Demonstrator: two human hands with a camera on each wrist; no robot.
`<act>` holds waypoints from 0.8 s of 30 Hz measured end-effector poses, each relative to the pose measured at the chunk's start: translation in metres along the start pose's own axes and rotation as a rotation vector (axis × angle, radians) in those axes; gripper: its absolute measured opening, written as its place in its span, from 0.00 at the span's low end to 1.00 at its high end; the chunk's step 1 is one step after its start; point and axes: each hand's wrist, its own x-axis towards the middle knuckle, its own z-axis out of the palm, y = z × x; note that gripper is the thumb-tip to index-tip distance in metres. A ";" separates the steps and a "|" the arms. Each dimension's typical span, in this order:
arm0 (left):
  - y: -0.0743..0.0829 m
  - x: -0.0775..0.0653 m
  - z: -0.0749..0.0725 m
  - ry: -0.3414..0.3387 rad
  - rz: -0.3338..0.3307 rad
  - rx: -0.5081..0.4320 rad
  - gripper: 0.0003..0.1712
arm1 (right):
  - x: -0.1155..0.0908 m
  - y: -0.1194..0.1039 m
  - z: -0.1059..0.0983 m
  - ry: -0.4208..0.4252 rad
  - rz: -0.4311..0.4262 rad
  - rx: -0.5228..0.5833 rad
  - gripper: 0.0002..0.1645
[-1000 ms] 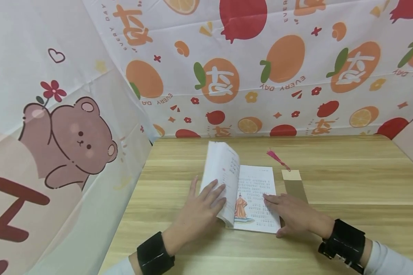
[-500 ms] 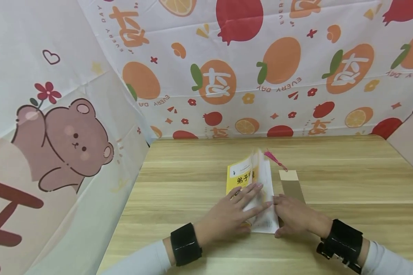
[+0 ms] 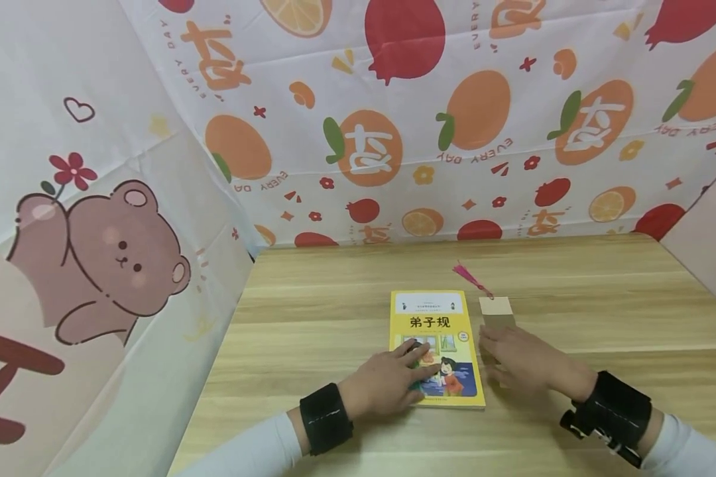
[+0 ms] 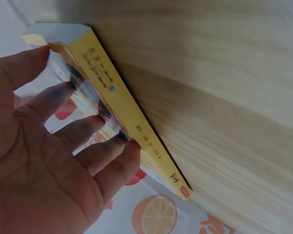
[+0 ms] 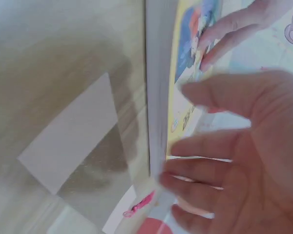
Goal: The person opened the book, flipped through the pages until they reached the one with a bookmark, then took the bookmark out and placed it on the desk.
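A closed book [image 3: 432, 315] with a yellow cover, dark title characters and a cartoon picture lies on the wooden table. My left hand [image 3: 384, 381] rests on its lower left cover, fingers spread; the left wrist view shows those fingertips at the cover above the yellow spine [image 4: 122, 102]. Just right of the book lies a brown bookmark [image 3: 495, 307] with pale ends and a pink tassel [image 3: 470, 277]. My right hand [image 3: 525, 361] is over the bookmark's lower part and hides much of it. In the right wrist view its fingers extend loosely with nothing between them, beside the page edges [image 5: 158, 87].
Wood-grain tabletop [image 3: 310, 285] surrounds the book and bookmark. Behind it hangs a white cloth [image 3: 310, 146] with fruit prints, and at the left a cloth with a printed bear [image 3: 137, 245]. Black bands [image 3: 326, 419] circle both wrists.
The book has gone from lying open at an illustrated page to closed, front cover up, as my left hand swept right. My right hand has left the book's edge and shifted over the bookmark.
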 end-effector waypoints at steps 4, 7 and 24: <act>-0.001 0.000 0.000 -0.019 0.009 0.007 0.35 | 0.010 -0.004 0.000 -0.038 -0.039 0.007 0.50; -0.004 0.000 -0.002 -0.036 0.039 -0.002 0.40 | 0.016 -0.008 0.003 -0.128 -0.012 0.056 0.64; -0.013 -0.005 -0.009 -0.054 0.040 -0.028 0.43 | 0.024 -0.008 0.008 -0.169 -0.007 0.085 0.75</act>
